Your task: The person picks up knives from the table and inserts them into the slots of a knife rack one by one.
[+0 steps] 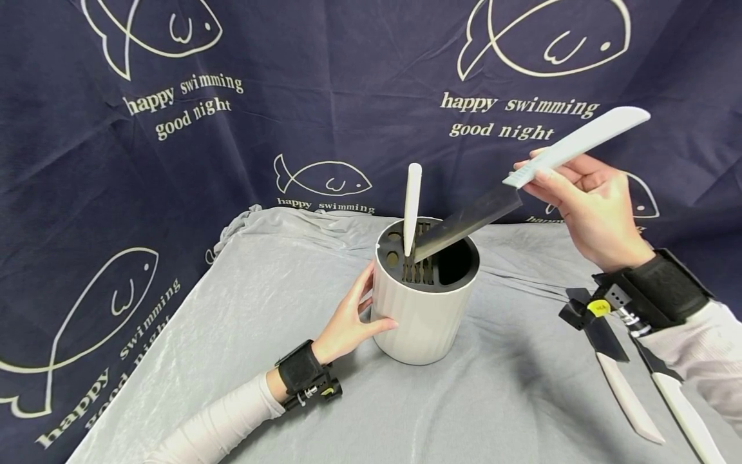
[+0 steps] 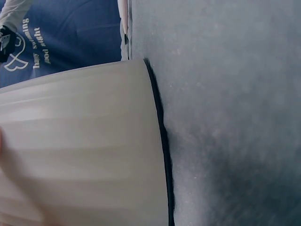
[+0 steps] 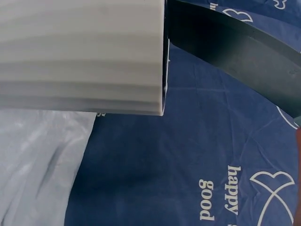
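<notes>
A white ribbed knife holder (image 1: 422, 322) with a black slotted top (image 1: 417, 277) stands upright on the cloth. My left hand (image 1: 346, 322) holds its left side, thumb across the front and fingers round the side. With my right hand (image 1: 597, 200) I pinch the pale handle of a knife (image 1: 585, 142) near the blade. Its wide dark blade (image 3: 235, 52) slants down to the left, the tip over the slots; whether it has entered one I cannot tell. Another white-handled knife (image 1: 412, 200) stands in the holder beside the blade tip. The left wrist view shows mostly the holder's wall (image 2: 84, 136).
Two knives lie at the right under my forearm: one with a pinkish-white handle (image 1: 628, 399), one with a white handle (image 1: 686, 412). A grey cloth (image 1: 278, 270) covers the table. Behind hangs a navy curtain (image 1: 348, 77) with fish outlines and lettering.
</notes>
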Motion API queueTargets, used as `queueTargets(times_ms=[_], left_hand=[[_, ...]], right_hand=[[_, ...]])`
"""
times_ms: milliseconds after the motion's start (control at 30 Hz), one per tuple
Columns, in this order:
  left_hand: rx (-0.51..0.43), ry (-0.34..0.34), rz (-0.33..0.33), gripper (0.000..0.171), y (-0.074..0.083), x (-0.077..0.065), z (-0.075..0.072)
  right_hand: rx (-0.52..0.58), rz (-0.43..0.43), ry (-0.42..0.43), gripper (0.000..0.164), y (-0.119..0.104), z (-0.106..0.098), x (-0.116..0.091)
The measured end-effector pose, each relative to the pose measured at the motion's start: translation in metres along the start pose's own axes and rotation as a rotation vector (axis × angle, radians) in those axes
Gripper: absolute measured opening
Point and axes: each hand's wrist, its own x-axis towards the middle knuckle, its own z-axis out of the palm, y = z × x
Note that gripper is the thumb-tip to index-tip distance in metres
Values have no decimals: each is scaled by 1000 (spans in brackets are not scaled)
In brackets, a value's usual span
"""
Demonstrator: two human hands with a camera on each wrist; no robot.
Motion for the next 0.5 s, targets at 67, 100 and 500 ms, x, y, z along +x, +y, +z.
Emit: queueTargets(times_ms=[67, 100, 500], left_hand=[[2, 1, 0, 103, 0, 0, 0], [1, 2, 1, 103, 0, 0, 0], [-8, -4, 0, 103, -1, -1, 0]], right_hand=[[-19, -1, 3, 29, 0, 1, 1], [-31, 1, 3, 29, -1, 2, 2], [-175, -1, -12, 25, -2, 10, 9]])
